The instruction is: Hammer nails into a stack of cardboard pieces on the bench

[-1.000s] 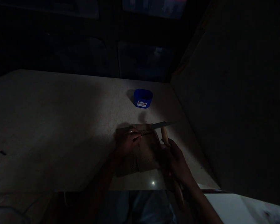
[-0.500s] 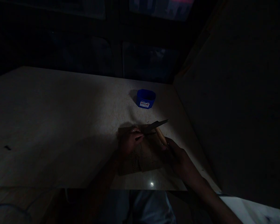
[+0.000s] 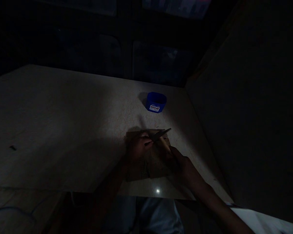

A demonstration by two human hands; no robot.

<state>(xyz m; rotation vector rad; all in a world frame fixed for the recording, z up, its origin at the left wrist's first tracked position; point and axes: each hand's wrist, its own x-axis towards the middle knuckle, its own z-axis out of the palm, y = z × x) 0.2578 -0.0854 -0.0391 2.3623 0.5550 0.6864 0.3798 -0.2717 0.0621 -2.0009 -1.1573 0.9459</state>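
Note:
The light is dim. My right hand [image 3: 182,162] is closed round the wooden handle of a tool. A narrow, dark metal blade-like head [image 3: 161,134] lies across the far end of that handle, slanting up to the right; I cannot tell its exact kind. My left hand [image 3: 138,146], fingers pinched together, is close to the left end of the metal head. Something thin and dark seems to be at its fingertips, too dim to name. Both hands are over a flat piece of brown cardboard [image 3: 136,170] with dark print, lying on the table.
A blue plastic tub [image 3: 156,103] with a white label stands behind the cardboard on the pale table [image 3: 75,107]. A small dark scrap [image 3: 13,148] lies far left. A dark wall or panel [image 3: 249,113] rises on the right. A cable [image 3: 14,208] shows at lower left.
The tool's metal head has come down and slightly left, closer to my left fingertips. My left hand stays over the cardboard. The whole view has shifted a little.

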